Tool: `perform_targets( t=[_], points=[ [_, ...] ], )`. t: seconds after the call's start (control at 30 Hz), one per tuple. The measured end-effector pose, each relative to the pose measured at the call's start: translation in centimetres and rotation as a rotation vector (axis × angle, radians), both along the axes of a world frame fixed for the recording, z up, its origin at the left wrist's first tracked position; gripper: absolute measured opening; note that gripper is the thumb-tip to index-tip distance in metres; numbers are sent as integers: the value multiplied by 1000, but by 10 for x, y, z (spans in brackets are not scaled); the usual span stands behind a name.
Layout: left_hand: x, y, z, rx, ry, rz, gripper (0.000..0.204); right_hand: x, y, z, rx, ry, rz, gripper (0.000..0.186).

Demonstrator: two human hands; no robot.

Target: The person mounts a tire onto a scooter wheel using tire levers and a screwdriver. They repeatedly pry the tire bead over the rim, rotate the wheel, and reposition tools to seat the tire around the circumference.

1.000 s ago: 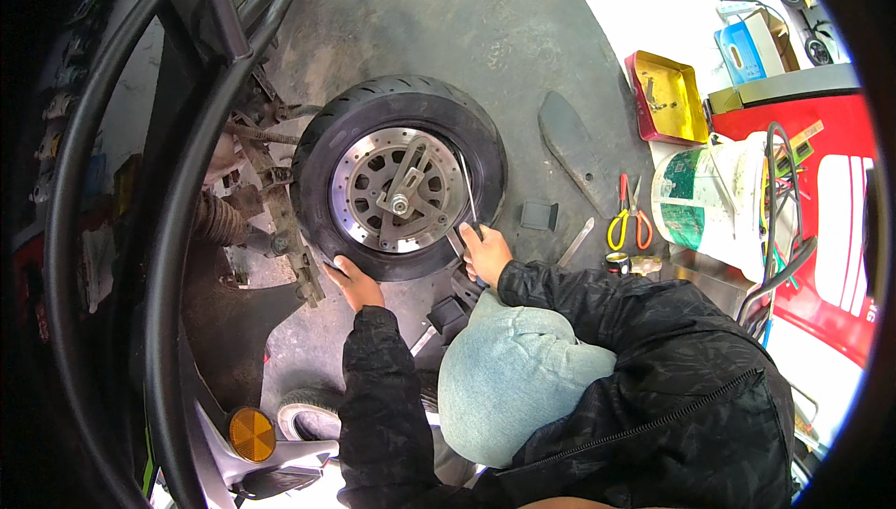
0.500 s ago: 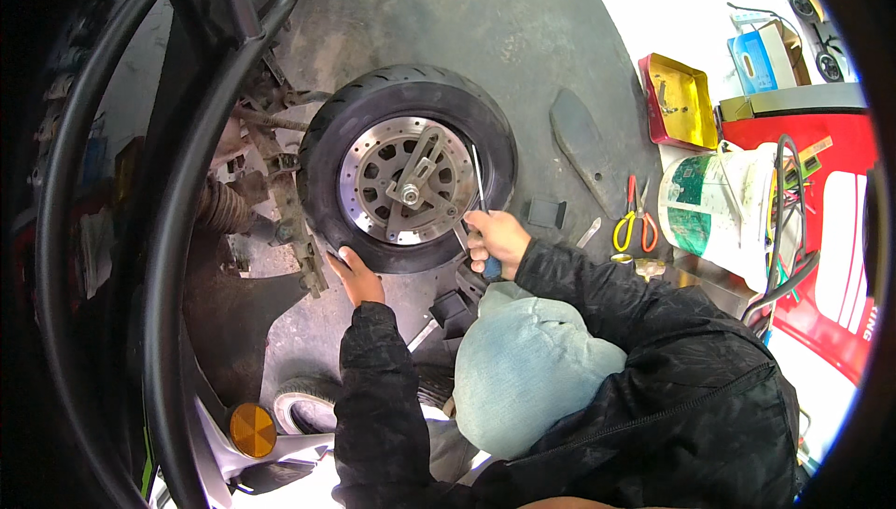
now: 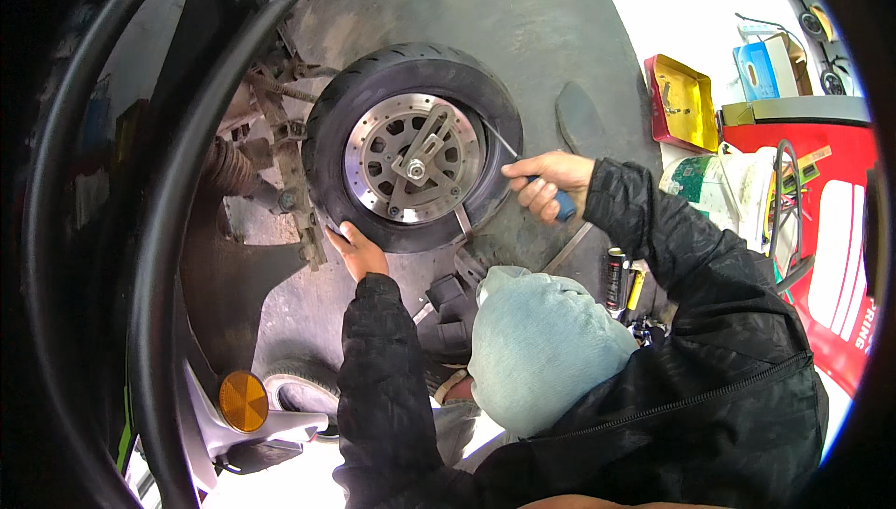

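A black tyre on a wheel with a drilled brake disc lies flat on the floor. My right hand is closed round the blue handle of a long screwdriver. Its metal shaft slants up and left over the tyre's sidewall; the tip reaches the gap by the rim's right side. A flat metal lever sticks out at the rim's lower right, with neither hand on it. My left hand rests against the tyre's lower left edge, fingers stretched along it and partly hidden.
Thick black tubes and dirty vehicle parts stand at the left. To the right are a red-and-yellow tin, a white bucket and a black can. Pale blue cloth, seemingly over my knee, rises below the wheel.
My right hand has moved up and right, swinging the screwdriver from nearly upright to a slant, its tip staying by the rim. My left hand stays at the tyre's edge.
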State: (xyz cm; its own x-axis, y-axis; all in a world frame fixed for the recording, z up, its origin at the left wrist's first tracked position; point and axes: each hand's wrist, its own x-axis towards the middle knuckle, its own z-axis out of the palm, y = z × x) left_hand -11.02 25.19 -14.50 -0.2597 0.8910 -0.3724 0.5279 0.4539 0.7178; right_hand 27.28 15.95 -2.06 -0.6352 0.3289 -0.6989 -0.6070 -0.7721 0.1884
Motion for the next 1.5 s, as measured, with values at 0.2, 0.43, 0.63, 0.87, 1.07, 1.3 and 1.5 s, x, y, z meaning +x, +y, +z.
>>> perform_targets(
  t=[0.2,0.43,0.63,0.87,1.07,1.3,1.5],
  points=[
    [0,4,-14,50,3,26,86,78,44,59,118,-240,409,35],
    [-5,3,-4,23,-6,-30,78,43,20,39,600,-1332,1149,43],
    [-10,4,-34,58,-64,21,82,53,30,52,1154,-1969,1599,47],
    [-32,13,-64,4,-121,-11,79,124,49,3,1521,-1953,1530,56],
    [-18,3,-40,107,-74,-26,79,145,49,-44,1613,-2035,1383,55],
    [3,4,-16,173,39,3,82,128,53,-24,1483,-2040,1546,64],
    [-2,32,-58,26,-520,576,81,96,51,16,1184,-1981,1658,74]
  ],
)
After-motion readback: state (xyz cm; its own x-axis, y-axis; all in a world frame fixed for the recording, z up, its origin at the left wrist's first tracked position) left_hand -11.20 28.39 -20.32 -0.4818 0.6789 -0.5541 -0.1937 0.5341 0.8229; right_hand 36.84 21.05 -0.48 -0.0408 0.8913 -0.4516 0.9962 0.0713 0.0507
